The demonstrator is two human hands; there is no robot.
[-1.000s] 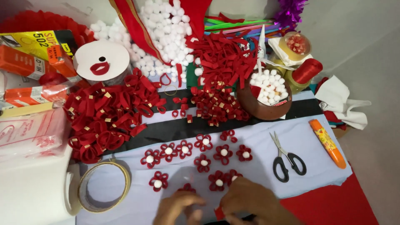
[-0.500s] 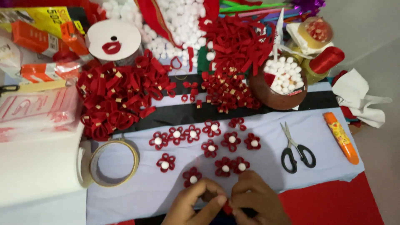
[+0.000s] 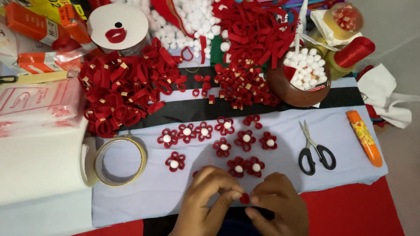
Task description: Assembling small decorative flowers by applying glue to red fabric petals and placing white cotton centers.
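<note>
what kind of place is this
Probably a home craft table or floor workspace for handmade decorations. Finished red felt flowers lie in rows beside piles of red felt loops, with scissors and a tape roll close by. Both hands pinch a small red piece.

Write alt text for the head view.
Left hand and right hand pinch a small red felt piece between them, below finished red felt flowers with white pompom centres; scissors and a tape roll lie alongside.
</note>
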